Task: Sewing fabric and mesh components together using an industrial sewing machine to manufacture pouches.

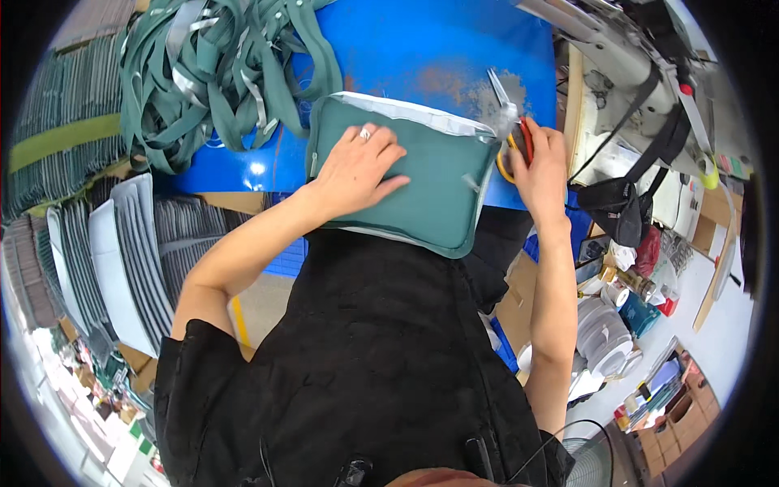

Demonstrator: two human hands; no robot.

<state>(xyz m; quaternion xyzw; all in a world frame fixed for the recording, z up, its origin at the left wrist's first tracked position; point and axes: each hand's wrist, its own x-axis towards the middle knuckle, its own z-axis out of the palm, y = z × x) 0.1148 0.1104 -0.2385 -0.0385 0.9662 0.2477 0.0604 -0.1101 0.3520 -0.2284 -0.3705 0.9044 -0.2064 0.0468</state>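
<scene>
Green case (pixel 430 174) lies flat on the blue table (pixel 398 40), right in front of the person; its near edge hangs past the table edge, toward the black shirt (pixel 373 325); a pale strip (pixel 406 112) runs along its far edge; corners are rounded.

Left hand (pixel 361 166) is spread, palm down on the left part of the case, pressing or resting, can't tell which; thumb points right, fingers point away from the body; ring (pixel 365 134) on one finger; nothing gripped there.

Right hand (pixel 544 166) is just beyond the case's right edge, thumb and fingers closed around the handles of the scissors (pixel 508 112); one handle is red, the other yellow; blades point away from the person, over a worn, greyish patch of the tabletop; can't tell how firm the grip is.

Far left on the table: tangled heap of green straps (pixel 231 73), close to the case's far left corner; stacked panels (pixel 122 252), grey-green, stand left of the table; right side has a pale machine (pixel 596 40), a black pouch (pixel 613 207) below it, white rolls (pixel 604 337) lower down.
</scene>
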